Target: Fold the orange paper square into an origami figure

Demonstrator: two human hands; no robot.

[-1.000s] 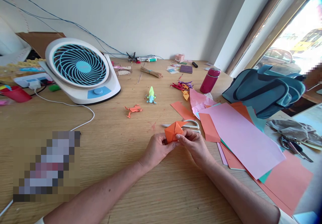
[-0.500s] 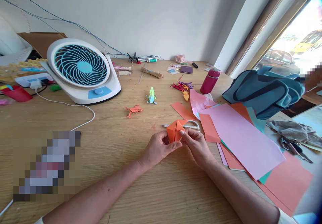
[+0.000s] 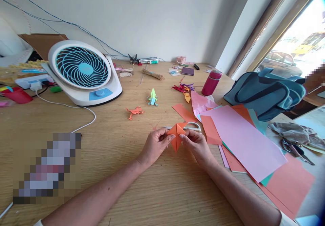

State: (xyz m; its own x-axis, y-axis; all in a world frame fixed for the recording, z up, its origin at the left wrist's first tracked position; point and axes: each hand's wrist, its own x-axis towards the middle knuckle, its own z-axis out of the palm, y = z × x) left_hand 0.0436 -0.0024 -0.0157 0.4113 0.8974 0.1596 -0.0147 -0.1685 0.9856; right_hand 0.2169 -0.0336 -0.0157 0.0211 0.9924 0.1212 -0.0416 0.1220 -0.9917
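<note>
Between my two hands is a piece of folded orange paper (image 3: 176, 137), kite-shaped, with a crease down its middle and a point facing me. My left hand (image 3: 156, 145) pinches its left corner between thumb and fingers. The right corner is pinched the same way by my right hand (image 3: 197, 146). Just behind the paper lie scissors (image 3: 195, 127) with a white handle, their blades partly hidden. Farther left on the table rest an orange origami figure with legs (image 3: 135, 111) and a green and blue one (image 3: 153, 98).
Sheets of coloured paper (image 3: 243, 138) spread over the right side, near a blue bag (image 3: 264, 92) and a dark pink bottle (image 3: 211, 83). A white fan (image 3: 115, 84) stands at the left, with a cable (image 3: 91, 112) in front. A second pair of scissors (image 3: 297, 151) lies far right.
The folded orange paper has turned and flattened into a kite shape with its point toward me. My left hand has shifted slightly left, and now both hands pinch opposite corners.
</note>
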